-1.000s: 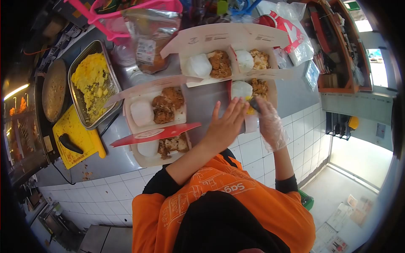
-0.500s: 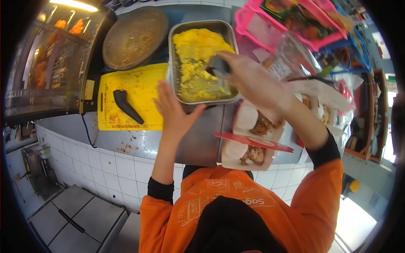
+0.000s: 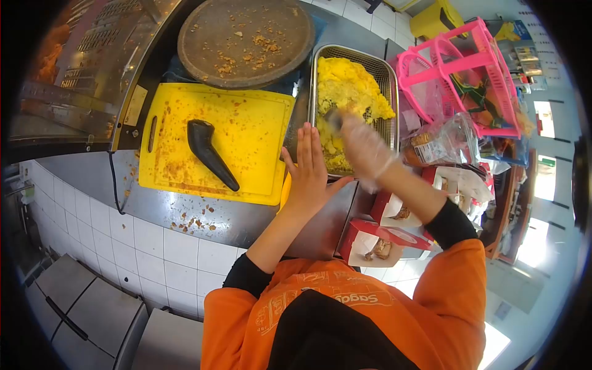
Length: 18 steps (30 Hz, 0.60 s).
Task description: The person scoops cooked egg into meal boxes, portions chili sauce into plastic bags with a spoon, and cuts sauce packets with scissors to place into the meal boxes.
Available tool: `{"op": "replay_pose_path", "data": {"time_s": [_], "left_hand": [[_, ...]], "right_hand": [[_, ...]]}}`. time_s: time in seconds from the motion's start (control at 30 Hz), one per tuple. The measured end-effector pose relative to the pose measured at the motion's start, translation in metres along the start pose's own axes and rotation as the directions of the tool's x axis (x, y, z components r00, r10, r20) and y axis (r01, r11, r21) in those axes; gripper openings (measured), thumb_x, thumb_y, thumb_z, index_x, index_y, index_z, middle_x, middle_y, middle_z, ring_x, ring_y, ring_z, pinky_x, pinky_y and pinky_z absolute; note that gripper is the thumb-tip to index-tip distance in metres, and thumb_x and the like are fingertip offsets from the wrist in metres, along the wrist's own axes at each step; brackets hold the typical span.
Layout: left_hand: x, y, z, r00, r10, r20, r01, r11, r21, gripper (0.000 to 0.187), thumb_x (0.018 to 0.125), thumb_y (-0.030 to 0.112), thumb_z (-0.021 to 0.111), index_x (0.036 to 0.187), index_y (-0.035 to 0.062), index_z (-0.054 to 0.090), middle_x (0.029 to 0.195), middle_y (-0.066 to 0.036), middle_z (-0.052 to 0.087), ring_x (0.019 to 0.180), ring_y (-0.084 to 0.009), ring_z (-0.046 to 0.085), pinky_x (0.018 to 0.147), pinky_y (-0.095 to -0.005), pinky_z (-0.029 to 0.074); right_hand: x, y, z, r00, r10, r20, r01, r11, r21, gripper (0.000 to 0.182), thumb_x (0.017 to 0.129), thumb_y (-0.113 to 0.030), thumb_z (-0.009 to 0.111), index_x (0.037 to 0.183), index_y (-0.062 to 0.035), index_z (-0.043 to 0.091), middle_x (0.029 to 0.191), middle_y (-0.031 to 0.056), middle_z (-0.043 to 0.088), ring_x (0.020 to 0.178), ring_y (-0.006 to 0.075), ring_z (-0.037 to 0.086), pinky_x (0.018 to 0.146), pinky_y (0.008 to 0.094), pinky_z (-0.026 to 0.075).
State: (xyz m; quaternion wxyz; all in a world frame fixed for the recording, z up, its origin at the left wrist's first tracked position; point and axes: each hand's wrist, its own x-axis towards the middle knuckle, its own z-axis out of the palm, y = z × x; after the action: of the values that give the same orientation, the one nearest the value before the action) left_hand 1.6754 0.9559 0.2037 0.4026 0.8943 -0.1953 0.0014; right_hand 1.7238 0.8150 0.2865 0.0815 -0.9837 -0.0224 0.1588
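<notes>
A metal mesh-sided tray [image 3: 314, 80] holds crumbly yellow food [image 3: 351, 86], heaped toward its far end. My right hand [image 3: 365, 148], in a clear plastic glove, grips a dark grey tool [image 3: 335, 118] down in the food; its kind is hard to tell behind the blurred fingers. At the tray's near left corner is my left hand [image 3: 310, 182], bare, fingers stretched out against the rim. Left of it a black curved stone pestle [image 3: 208, 154] lies on a yellow cutting board [image 3: 256, 148] stained with brown crumbs.
A round stone mortar plate [image 3: 246, 43] with crumbs stands behind the board. The glass display case [image 3: 80, 80] is at left. Pink plastic baskets [image 3: 456, 68] and a clear plastic bag [image 3: 447, 145] are right of the tray. Red-and-white food boxes [image 3: 376, 246] stand near the front edge.
The view has shifted, so the tray and board appear farther right. My right hand has moved the tool through the yellow food; my left hand stays at the rim.
</notes>
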Motion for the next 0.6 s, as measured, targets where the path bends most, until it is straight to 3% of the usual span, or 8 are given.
{"op": "replay_pose_path", "data": {"time_s": [0.07, 0.13, 0.23, 0.3, 0.4, 0.6], "left_hand": [[0.001, -0.002, -0.001, 1.000, -0.009, 0.009, 0.009, 0.999, -0.042, 0.127, 0.065, 0.051, 0.079, 0.150, -0.0050, 0.003, 0.158, -0.023, 0.005, 0.147, -0.0367, 0.005, 0.108, -0.0681, 0.003], [0.002, 0.000, -0.008, 0.998, -0.041, 0.055, 0.046, 0.994, -0.101, 0.127, 0.064, 0.046, 0.081, 0.150, -0.0053, 0.003, 0.158, -0.023, 0.005, 0.147, -0.0369, 0.006, 0.108, -0.0681, 0.003], [0.002, -0.001, -0.005, 0.999, -0.032, 0.026, 0.035, 0.992, -0.125, 0.128, 0.062, 0.041, 0.083, 0.150, -0.0050, 0.002, 0.158, -0.023, 0.004, 0.147, -0.0368, 0.005, 0.108, -0.0682, 0.003], [0.002, -0.002, -0.002, 0.999, -0.036, 0.016, 0.038, 0.990, -0.138, 0.128, 0.062, 0.041, 0.083, 0.150, -0.0046, 0.002, 0.158, -0.023, 0.004, 0.147, -0.0369, 0.005, 0.108, -0.0687, 0.003], [0.000, -0.003, -0.003, 0.999, -0.026, 0.029, 0.030, 0.984, -0.176, 0.128, 0.063, 0.041, 0.083, 0.150, -0.0039, 0.001, 0.158, -0.023, 0.004, 0.147, -0.0371, 0.005, 0.107, -0.0694, 0.003], [0.002, -0.001, -0.010, 0.998, -0.037, 0.043, 0.043, 0.987, -0.156, 0.125, 0.068, 0.050, 0.078, 0.150, -0.0031, 0.000, 0.158, -0.023, 0.002, 0.147, -0.0373, 0.003, 0.106, -0.0700, 0.001]], "right_hand": [[-0.024, -0.033, -0.014, 0.983, 0.043, 0.180, -0.066, 0.990, 0.124, 0.034, 0.095, -0.015, 0.043, 0.126, -0.0011, 0.046, 0.108, 0.0245, 0.058, 0.107, 0.0370, 0.059, 0.087, 0.0438, 0.050], [-0.039, -0.007, 0.023, 0.989, -0.102, 0.107, 0.089, 0.988, 0.123, 0.032, 0.095, -0.017, 0.043, 0.122, -0.0011, 0.049, 0.105, 0.0243, 0.059, 0.107, 0.0378, 0.059, 0.087, 0.0433, 0.050], [-0.034, 0.003, 0.009, 0.922, -0.387, 0.019, 0.384, 0.918, 0.097, 0.030, 0.095, -0.020, 0.044, 0.117, -0.0018, 0.054, 0.103, 0.0234, 0.061, 0.104, 0.0385, 0.061, 0.085, 0.0434, 0.049], [-0.024, 0.007, 0.006, 0.892, -0.442, 0.091, 0.437, 0.897, 0.066, 0.030, 0.094, -0.021, 0.047, 0.115, -0.0022, 0.055, 0.103, 0.0230, 0.061, 0.100, 0.0389, 0.062, 0.083, 0.0440, 0.050], [-0.012, 0.014, 0.024, 0.908, -0.332, 0.253, 0.336, 0.941, 0.029, 0.032, 0.091, -0.023, 0.051, 0.115, -0.0023, 0.055, 0.105, 0.0230, 0.062, 0.095, 0.0398, 0.064, 0.081, 0.0450, 0.050], [-0.020, 0.023, 0.018, 0.938, -0.262, 0.226, 0.234, 0.962, 0.143, 0.030, 0.078, -0.016, 0.068, 0.105, -0.0024, 0.063, 0.107, 0.0203, 0.061, 0.096, 0.0312, 0.063, 0.080, 0.0381, 0.052]]}}
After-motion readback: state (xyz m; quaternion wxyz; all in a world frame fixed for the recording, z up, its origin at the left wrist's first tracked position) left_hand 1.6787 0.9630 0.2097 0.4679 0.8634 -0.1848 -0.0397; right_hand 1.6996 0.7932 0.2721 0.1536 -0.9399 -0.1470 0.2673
